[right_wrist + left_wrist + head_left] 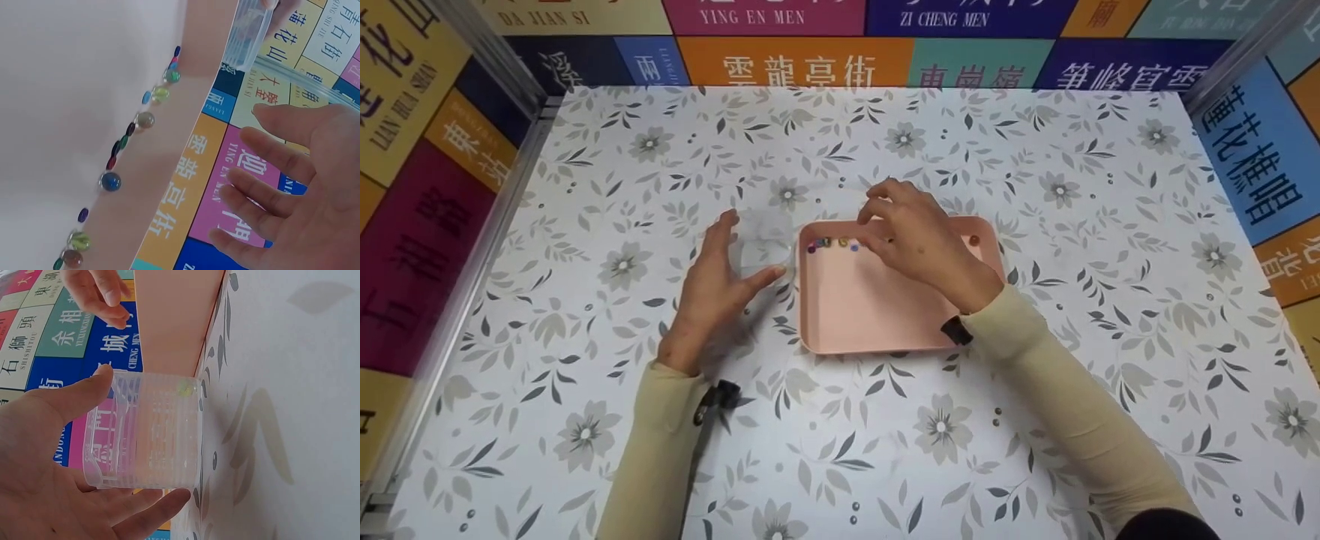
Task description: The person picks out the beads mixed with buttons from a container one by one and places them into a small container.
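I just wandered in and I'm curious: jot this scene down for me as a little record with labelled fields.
Left hand: curled around a clear container
Right hand: above the pink tray, fingers loosely bent, apparently holding nothing
Container position: left of the tray
Container contents: yellow-green spot near its base; inside or seen through it, unclear
Tray contents: glass marbles and small flat coloured pieces, along the far side
Tabletop: white, with grey flowers and leaves
Backdrop: coloured panels with lettering

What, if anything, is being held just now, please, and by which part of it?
The left hand holds the clear container by its opposite side walls, between thumb and fingers. No held item is visible in the right hand.
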`<state>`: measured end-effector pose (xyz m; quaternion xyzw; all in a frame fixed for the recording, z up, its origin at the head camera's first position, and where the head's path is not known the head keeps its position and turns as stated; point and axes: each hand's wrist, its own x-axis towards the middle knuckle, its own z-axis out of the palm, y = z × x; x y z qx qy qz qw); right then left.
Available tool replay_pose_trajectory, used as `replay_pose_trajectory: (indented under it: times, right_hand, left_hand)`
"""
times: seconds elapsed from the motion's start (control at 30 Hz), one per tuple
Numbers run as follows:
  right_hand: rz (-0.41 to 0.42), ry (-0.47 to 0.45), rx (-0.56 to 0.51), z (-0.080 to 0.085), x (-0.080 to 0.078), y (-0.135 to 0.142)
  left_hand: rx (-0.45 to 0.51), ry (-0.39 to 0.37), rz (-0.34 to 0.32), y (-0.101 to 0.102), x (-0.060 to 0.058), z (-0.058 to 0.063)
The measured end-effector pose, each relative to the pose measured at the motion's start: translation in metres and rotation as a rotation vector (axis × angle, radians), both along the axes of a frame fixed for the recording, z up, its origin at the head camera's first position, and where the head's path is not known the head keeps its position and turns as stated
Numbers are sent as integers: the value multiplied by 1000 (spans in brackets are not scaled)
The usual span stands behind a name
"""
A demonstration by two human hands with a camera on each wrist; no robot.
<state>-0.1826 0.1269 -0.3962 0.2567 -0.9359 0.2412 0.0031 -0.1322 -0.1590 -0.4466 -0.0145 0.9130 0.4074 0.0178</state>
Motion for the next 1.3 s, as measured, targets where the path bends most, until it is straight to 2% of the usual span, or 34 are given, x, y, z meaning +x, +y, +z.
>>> replay_pose_trajectory:
  times: [0.37, 0.63, 0.97, 1.3]
  right_hand:
    - [-43, 30, 39, -4, -1, 15]
    - [-151, -5, 142, -2, 1, 28]
    - [-148, -7, 120, -3, -4, 41]
    - [-176, -23, 156, -7, -4, 58]
  left_hand:
    - [11, 13, -7, 0, -1, -3]
    - [10, 12, -2, 0, -2, -2]
    - [29, 2, 0, -1, -2, -2]
    - [30, 13, 2, 0, -2, -3]
